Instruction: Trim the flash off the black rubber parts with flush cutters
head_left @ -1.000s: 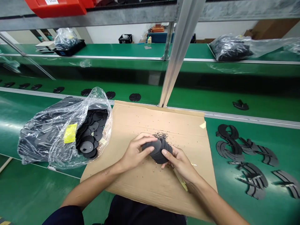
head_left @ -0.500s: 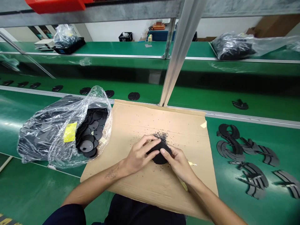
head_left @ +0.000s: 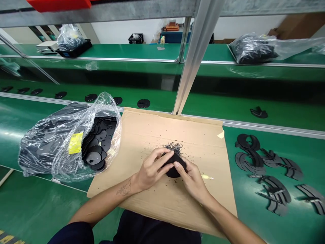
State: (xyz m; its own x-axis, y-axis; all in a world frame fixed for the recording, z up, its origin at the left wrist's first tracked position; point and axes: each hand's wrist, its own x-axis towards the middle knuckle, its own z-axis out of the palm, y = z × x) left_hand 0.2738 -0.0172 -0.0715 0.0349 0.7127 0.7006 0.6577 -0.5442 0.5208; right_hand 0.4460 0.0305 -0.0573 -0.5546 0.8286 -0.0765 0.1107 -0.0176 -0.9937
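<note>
Between my two hands is a black round disc [head_left: 175, 166], held tilted just above the cardboard sheet [head_left: 142, 200]. My left hand [head_left: 151, 167] grips its left and upper edge, fingers over the top. My right hand [head_left: 193, 176] pinches its right side, with the thumb across the face. A pile of small black crumbs [head_left: 175, 146] lies on the cardboard just beyond the disc. A yellowish slim tool with a pointed tip [head_left: 207, 177] rests by my right hand, partly hidden behind it. The undersides of the disc and several fingertips are hidden.
Left of the cardboard lies a clear plastic bag [head_left: 76, 142] full of black discs. Several black curved parts [head_left: 274, 189] are on the green table at right. Black pieces [head_left: 143, 103] sit on the belt behind, past a metal post [head_left: 189, 64].
The disc stays in both hands, shifting slightly. My right wrist has moved a little, and the belt pieces have drifted slightly left.
</note>
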